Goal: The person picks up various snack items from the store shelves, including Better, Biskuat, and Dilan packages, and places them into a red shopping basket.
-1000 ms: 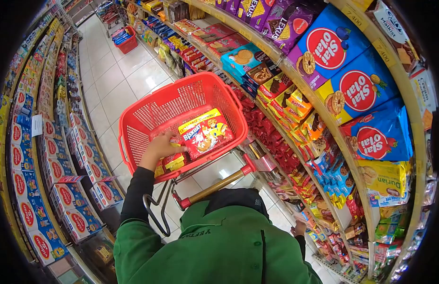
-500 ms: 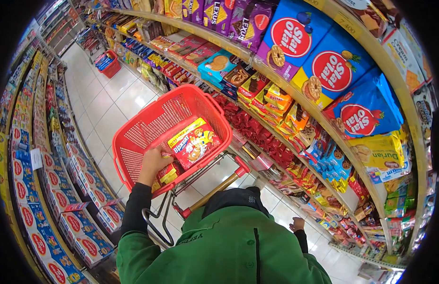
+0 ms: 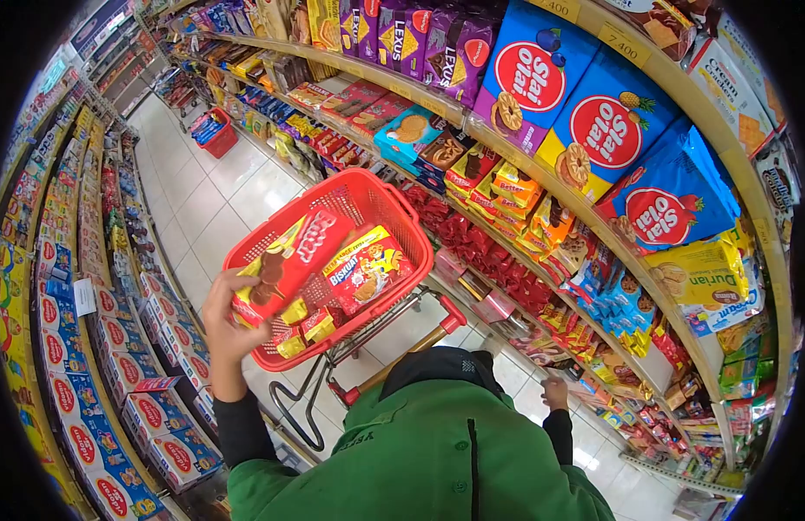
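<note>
My left hand [image 3: 231, 317] is closed on the lower end of a red and yellow biscuit pack [image 3: 302, 252], which is held tilted above the red shopping basket [image 3: 396, 204]. Chocolate biscuits are pictured on its front. Inside the basket lie a red and yellow Biskuat pack [image 3: 363, 271] and some small yellow and red packs [image 3: 320, 325]. My right hand [image 3: 555, 392] hangs low beside the right-hand shelves, its fingers curled; whether anything is in them I cannot make out.
The basket sits on a cart with a red and brown handle [image 3: 411, 347]. Shelves of Slai O'lai packs [image 3: 604, 130] and other biscuits rise on the right. Stacked boxes [image 3: 172, 456] line the left. Another red basket [image 3: 215, 135] stands farther down the aisle.
My left hand has come up out of the basket, lifting the red and yellow biscuit pack. The view has shifted slightly, and my right hand appears a little higher.
</note>
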The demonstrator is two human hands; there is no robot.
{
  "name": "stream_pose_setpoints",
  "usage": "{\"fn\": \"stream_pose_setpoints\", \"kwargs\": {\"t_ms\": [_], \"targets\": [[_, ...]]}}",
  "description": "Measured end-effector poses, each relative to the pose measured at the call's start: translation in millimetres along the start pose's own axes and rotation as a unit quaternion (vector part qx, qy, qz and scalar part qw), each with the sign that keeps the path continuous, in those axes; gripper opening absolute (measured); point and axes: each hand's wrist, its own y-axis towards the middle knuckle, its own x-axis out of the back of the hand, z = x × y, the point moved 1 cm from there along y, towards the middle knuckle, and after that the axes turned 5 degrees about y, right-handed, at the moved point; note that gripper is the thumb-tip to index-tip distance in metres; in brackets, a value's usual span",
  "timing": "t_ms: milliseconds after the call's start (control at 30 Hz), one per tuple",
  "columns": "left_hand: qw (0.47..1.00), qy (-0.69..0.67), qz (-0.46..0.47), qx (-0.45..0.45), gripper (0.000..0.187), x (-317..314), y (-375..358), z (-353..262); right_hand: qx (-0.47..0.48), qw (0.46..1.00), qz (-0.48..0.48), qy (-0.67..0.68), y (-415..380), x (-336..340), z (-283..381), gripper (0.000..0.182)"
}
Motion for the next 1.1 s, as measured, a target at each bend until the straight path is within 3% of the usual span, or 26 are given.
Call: {"fn": "stream_pose_setpoints", "kwargs": {"t_ms": [67, 200, 267, 400, 533, 600, 800, 933, 1033, 1100], "targets": [[0.997, -0.003, -0.029, -0.07, 0.039, -6.8, -2.1, -16.0, 0.043, 0.999, 0.022, -0.002, -2.2, -12.2, 39.9, 0.032], [0.985, -0.019, -0.041, -0.166, 0.047, -29.4, -6.1, -30.7, 0.229, 0.965, 0.106, 0.076, 2.0, -40.3, 103.5, 0.027], [0.978, -0.019, -0.022, -0.207, 0.05, -35.7, -6.7, -34.4, 0.273, 0.939, 0.139, 0.157, -34.6, -49.2, 155.5, 0.033], [0.973, -0.033, -0.009, -0.227, 0.052, -44.3, -8.7, -34.1, 0.382, 0.872, 0.257, 0.164, -106.4, -61.4, 236.3, 0.03], [0.969, -0.003, 0.025, -0.246, 0.054, -52.7, -8.8, -33.1, 0.328, 0.83, 0.422, 0.16, -160.5, -74.2, 279.7, 0.032], [0.969, 0.01, 0.027, -0.244, 0.055, -58.4, -7.7, -35.8, 0.362, 0.771, 0.5, 0.158, -166.5, -85.1, 284.9, 0.036], [0.973, 0.052, 0.013, -0.225, 0.056, -76.4, -4.4, -41.9, 0.325, 0.657, 0.668, 0.126, -201.5, -96.7, 325.6, 0.054], [0.977, 0.053, 0.001, -0.206, 0.058, -89.7, -2.2, -40.8, 0.324, 0.624, 0.702, 0.115, -220.9, -113.0, 354.2, 0.061], [0.978, 0.05, 0.009, -0.201, 0.056, -92.5, 1.9, -39.5, 0.282, 0.628, 0.717, 0.107, -230.7, -125.2, 370.7, 0.058], [0.979, 0.051, 0.012, -0.195, 0.055, -91.3, 6.4, -38.3, 0.265, 0.633, 0.705, 0.178, -242.0, -130.3, 380.3, 0.052]]}}
